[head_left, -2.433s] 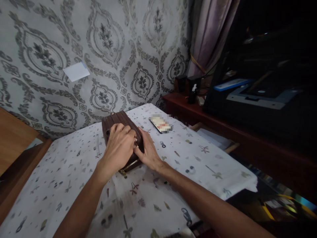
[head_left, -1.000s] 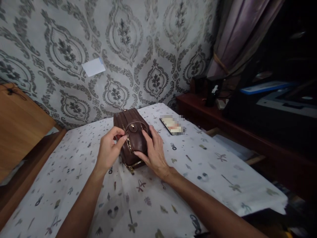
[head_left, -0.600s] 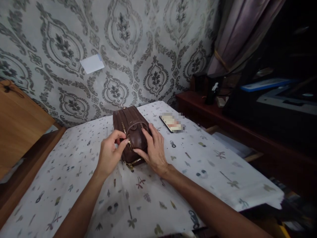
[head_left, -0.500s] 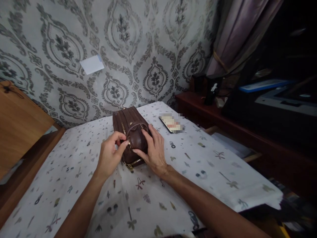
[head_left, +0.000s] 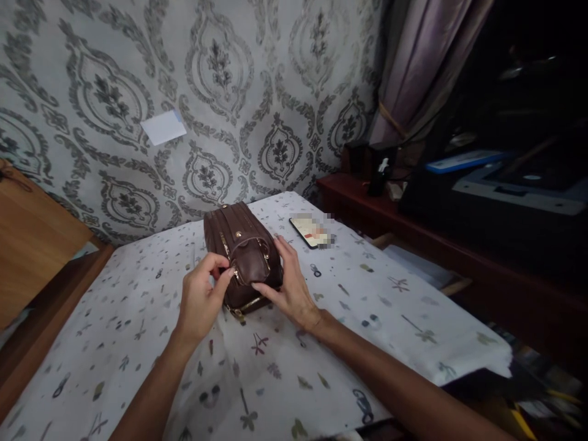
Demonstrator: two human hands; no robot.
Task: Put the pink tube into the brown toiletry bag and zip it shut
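A brown leather bag [head_left: 250, 257] with gold zippers and a handle strap rests on the patterned white cloth. At its near left side, my left hand [head_left: 204, 294] pinches a small zipper pull [head_left: 235, 274] between thumb and fingertips. My right hand [head_left: 291, 288] lies against the bag's right side, thumb on the near end and fingers along the side, gripping it. Another gold zipper pull [head_left: 236, 312] hangs at the bag's near bottom corner, touched by neither hand.
A phone [head_left: 311, 231] lies right of the bag. Behind stands a wall with a white card [head_left: 163, 127]. A wooden panel [head_left: 37, 239] is at the left; a dark red shelf [head_left: 344, 199] holding a small bottle [head_left: 379, 177] is at the right.
The view has shifted slightly. My right hand's fingers have come off the zipper area on top and now rest along the bag's right side. My left hand keeps its pinch.
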